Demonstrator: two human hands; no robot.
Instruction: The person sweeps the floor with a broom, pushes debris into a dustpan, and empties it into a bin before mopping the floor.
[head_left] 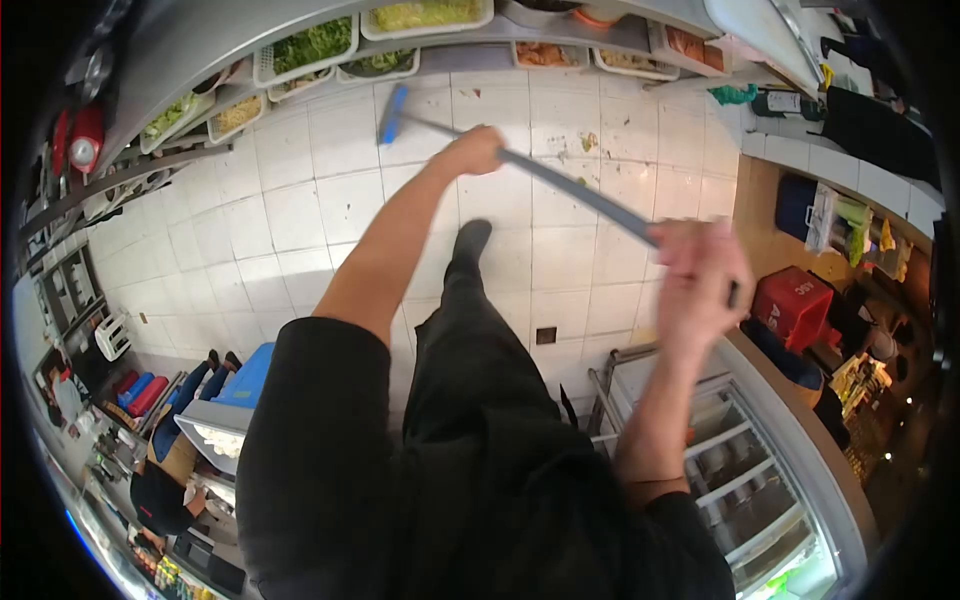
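A broom with a grey handle (pixel 580 193) and a blue head (pixel 393 113) slants across the view, its head down on the white tiled floor (pixel 285 215). My left hand (pixel 473 151) is wrapped round the lower part of the handle. Near the top end, my right hand (pixel 700 280) also grips the handle, slightly smeared by motion. Scraps of food (pixel 588 142) lie scattered on the tiles to the right of the broom head. One dark shoe (pixel 472 240) stands on the floor below my left hand.
Shelves ahead hold baskets of greens (pixel 310 47) and other food. A glass-topped counter (pixel 740 480) stands close at my right. Behind on the left are a bin with a blue lid (pixel 245 378) and another person (pixel 160 495). A red crate (pixel 793 303) sits beyond the right-hand counter.
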